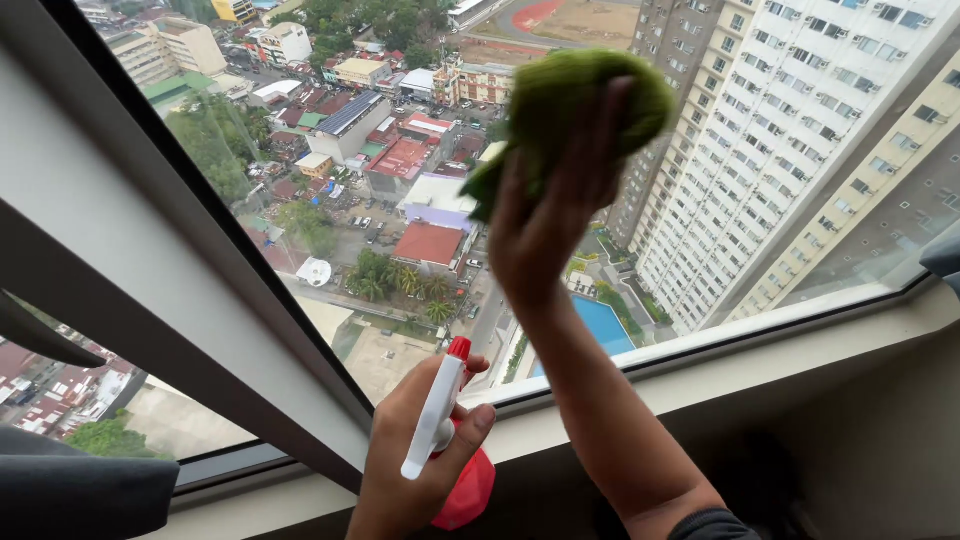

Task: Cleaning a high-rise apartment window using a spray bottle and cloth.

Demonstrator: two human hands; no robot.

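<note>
Pressing a green cloth (580,100) flat against the window glass (760,180), my right hand (545,225) has its fingers spread over the bunched fabric, high up on the pane and near its middle. My left hand (415,470) is lower down, closed around a spray bottle (440,430) with a white trigger head, a red tip and a red body; the nozzle points up toward the glass, close to the white window frame (160,300) that slants across on the left. The two hands are well apart, one up on the pane and one down by the sill (800,340).

As for progress, I judge the wiping to be under way but not finished. I can see no droplets or streaks on the glass, so I cannot tell which parts have already been sprayed or wiped. The cloth covers only a small patch, and the lower edge and the right side of the pane look untouched by it at this moment. The smaller pane (100,400) beyond the frame is also away from both hands.
</note>
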